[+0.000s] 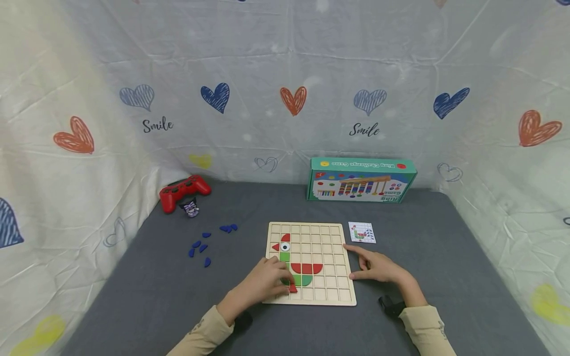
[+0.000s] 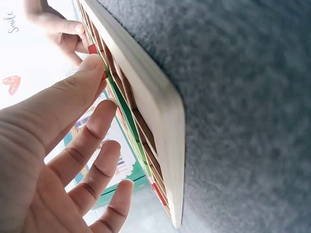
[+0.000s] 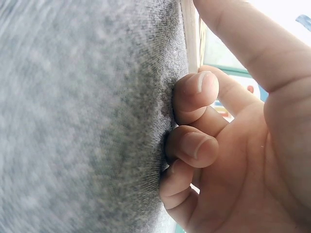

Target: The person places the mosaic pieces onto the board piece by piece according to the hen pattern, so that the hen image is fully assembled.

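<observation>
A wooden grid board (image 1: 331,254) lies on the table, bearing red, green and white pieces, including an eye tile (image 1: 285,246), a green square (image 1: 284,257) and a red row (image 1: 307,268). My left hand (image 1: 264,279) is over the board's lower left part, pinching a small red triangular piece (image 1: 293,289) between thumb and finger. In the left wrist view, the other fingers are spread loosely, and the thumb covers part of the red piece (image 2: 93,49). My right hand (image 1: 378,267) touches the board's right edge with thumb and straight index finger; its remaining fingers are curled on the cloth.
Several blue pieces (image 1: 207,262) lie scattered left of the board. A small pattern card (image 1: 362,232) is beyond the right hand. At the back stand a green game box (image 1: 360,180), a red game controller (image 1: 184,190) and a small figure (image 1: 190,208).
</observation>
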The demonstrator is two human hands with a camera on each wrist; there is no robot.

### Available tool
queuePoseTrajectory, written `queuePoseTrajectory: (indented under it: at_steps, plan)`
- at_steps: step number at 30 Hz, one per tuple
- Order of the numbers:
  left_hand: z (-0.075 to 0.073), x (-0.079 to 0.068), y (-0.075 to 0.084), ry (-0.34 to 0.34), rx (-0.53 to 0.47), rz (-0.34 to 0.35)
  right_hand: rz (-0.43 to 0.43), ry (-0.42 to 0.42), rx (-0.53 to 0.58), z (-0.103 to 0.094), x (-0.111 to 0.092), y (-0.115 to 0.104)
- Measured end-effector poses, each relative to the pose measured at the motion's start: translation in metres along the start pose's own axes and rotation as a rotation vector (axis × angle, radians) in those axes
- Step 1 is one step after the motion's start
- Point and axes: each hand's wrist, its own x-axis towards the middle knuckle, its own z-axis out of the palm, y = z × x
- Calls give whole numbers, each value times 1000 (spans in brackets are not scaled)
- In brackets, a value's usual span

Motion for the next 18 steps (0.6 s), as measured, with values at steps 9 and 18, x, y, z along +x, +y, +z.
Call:
queuePoseTrajectory:
  at_steps: [9, 18]
  plan:
    - [2, 0, 4, 10, -19, 44, 8, -1, 3, 0, 0, 0]
    - [2, -1, 5, -7, -37, 53, 14, 0, 3, 0, 0, -1]
